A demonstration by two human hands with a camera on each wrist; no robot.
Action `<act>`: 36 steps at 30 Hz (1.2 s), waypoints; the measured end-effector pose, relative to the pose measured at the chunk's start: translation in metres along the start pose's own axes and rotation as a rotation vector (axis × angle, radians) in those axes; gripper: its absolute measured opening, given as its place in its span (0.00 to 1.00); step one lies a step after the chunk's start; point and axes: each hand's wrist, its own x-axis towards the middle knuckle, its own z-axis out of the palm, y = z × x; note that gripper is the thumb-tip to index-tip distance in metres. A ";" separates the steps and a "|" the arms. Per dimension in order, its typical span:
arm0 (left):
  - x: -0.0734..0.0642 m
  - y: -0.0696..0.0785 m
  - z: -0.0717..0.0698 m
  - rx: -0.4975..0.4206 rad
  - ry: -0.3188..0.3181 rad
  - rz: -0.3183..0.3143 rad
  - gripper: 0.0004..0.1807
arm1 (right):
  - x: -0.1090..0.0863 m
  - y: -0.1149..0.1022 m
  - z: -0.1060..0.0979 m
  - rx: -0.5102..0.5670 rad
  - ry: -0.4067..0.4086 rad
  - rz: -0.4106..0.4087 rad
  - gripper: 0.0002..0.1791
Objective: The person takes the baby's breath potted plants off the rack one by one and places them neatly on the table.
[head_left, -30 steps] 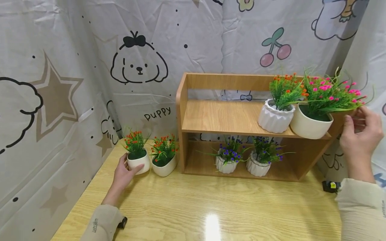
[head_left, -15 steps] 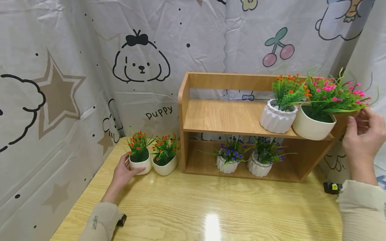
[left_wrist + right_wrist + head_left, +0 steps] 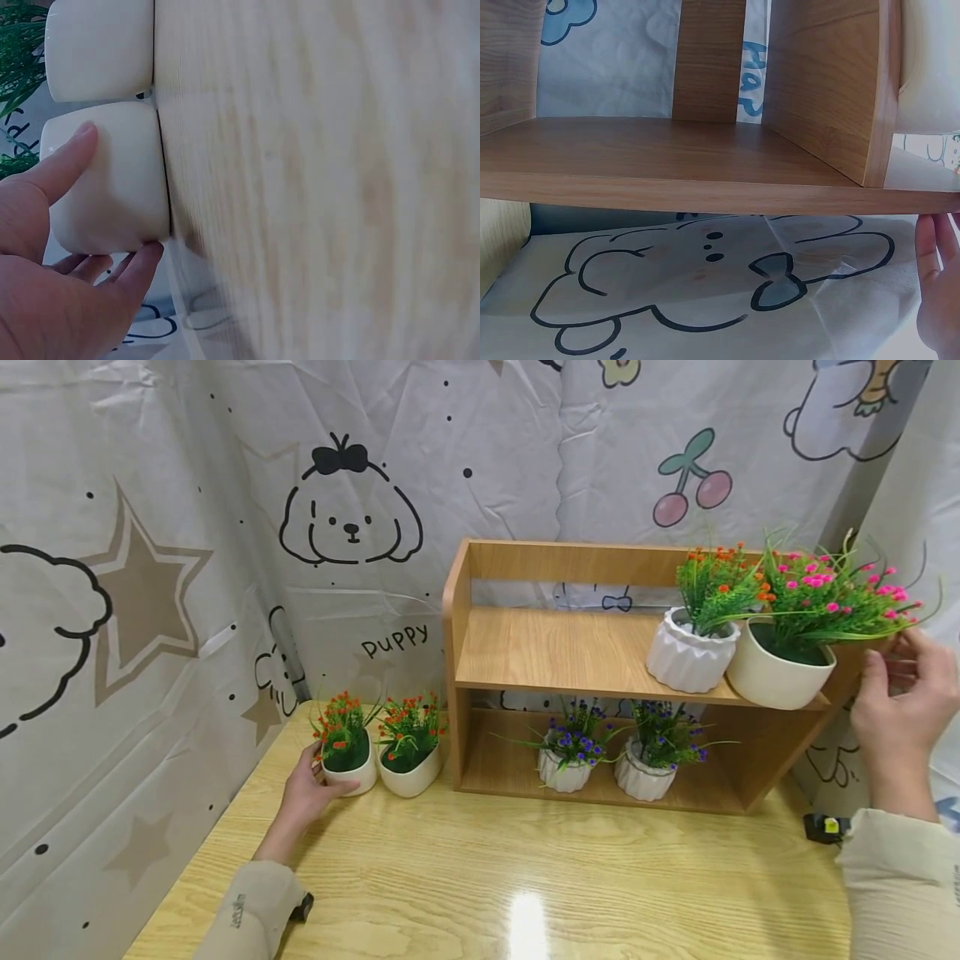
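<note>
My left hand holds a smooth white pot with orange-red flowers, thumb on its near side and fingers around its outer side. This pot stands at the table's back left. Close beside it is a similar white pot with orange-red flowers. My right hand is at the right end of the wooden shelf, its fingertips at the outer side panel, just under the overhanging pink flowers. In the right wrist view its fingers are extended against the panel.
On the upper board's right end stand a ribbed white pot with orange flowers and a smooth cream pot with pink ones. Two ribbed pots with purple flowers occupy the lower level. Printed curtains hang behind and beside the table.
The pot in my left hand has shifted slightly toward its neighbour, and its flowers have dipped, showing more of the green inside. The right hand keeps its place at the shelf's side.
</note>
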 end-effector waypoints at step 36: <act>-0.065 0.162 0.015 -0.030 0.310 0.785 0.61 | -0.001 0.000 0.003 0.036 0.020 0.021 0.21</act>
